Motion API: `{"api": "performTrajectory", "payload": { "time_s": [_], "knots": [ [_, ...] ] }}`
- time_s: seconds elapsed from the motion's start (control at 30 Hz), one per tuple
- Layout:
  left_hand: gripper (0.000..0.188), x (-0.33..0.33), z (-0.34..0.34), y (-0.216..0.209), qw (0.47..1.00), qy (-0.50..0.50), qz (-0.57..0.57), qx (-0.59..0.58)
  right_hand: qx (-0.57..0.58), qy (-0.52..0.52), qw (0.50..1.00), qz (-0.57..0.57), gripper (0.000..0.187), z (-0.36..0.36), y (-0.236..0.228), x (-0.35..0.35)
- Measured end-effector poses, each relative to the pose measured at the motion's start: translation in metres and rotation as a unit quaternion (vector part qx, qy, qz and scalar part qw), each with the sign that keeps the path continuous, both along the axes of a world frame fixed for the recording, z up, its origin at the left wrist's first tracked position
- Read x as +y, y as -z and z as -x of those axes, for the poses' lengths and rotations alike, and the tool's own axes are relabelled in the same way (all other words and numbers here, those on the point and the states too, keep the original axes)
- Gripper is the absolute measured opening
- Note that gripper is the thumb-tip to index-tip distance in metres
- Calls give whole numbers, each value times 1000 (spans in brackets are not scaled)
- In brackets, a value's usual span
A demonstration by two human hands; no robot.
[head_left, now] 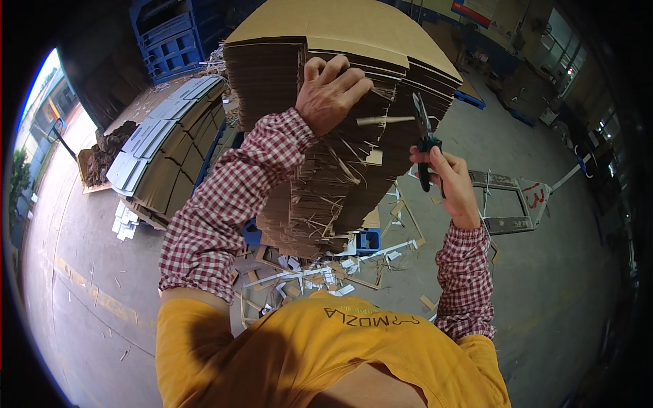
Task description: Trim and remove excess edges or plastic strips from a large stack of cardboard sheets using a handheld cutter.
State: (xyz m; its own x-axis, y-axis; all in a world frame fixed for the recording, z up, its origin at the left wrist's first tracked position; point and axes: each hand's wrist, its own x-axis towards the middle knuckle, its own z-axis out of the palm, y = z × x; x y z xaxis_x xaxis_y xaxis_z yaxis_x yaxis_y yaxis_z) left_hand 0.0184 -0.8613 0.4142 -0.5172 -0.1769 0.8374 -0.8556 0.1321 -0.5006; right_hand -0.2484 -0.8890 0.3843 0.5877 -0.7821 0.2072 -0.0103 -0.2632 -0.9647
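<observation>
Brown, ragged-edged cardboard stack (265, 78) fills upper centre; left hand (328, 95) curls its fingers there, any pinch hidden. Right hand (454, 183) clasps dark-handled metal scissors (426, 141) in its fingers; slipping could nick the left.

lettering seen at three places. (1) yellow shirt (272, 360), chest: one line of dark capital letters (367, 317), upside down in this view, with a curled dark mark at the right end; a smaller, paler line of print sits just above, too faint to read. (2) pallet jack (503, 223), pale plate by the handle: red hand-drawn strokes (535, 197), not legible. (3) far wall, upper right: red-and-blue sign board (476, 9) with pale print, too small to read.
</observation>
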Motion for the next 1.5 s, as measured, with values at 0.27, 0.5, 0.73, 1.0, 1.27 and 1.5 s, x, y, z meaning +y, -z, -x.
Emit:
{"api": "performTrajectory", "payload": {
  "time_s": [0.27, 0.5, 0.73, 1.0, 1.27, 1.5],
  "knots": [
    [19, 33, -9, 16, 975, 91, -156, 130, -12, 46, 996, -73, 39, 72, 68, 15],
    [33, 43, 57, 12, 975, 101, -191, 49, -6, 71, 988, -135, 42, 87, 101, 18],
    [34, -6, 2, -5, 990, 32, -103, -94, -33, 21, 985, -168, 43, 56, 119, 19],
    [28, 19, 6, 75, 948, 189, -229, 111, 15, 6, 980, -199, 43, 64, 135, 29],
    [52, 35, -15, 11, 933, 81, 16, 349, 41, 42, 990, -127, 35, 62, 132, 20],
    [31, 33, -20, 33, 919, 56, 72, 382, -47, 164, 920, 354, 29, -16, -46, -5]
  ]
}}
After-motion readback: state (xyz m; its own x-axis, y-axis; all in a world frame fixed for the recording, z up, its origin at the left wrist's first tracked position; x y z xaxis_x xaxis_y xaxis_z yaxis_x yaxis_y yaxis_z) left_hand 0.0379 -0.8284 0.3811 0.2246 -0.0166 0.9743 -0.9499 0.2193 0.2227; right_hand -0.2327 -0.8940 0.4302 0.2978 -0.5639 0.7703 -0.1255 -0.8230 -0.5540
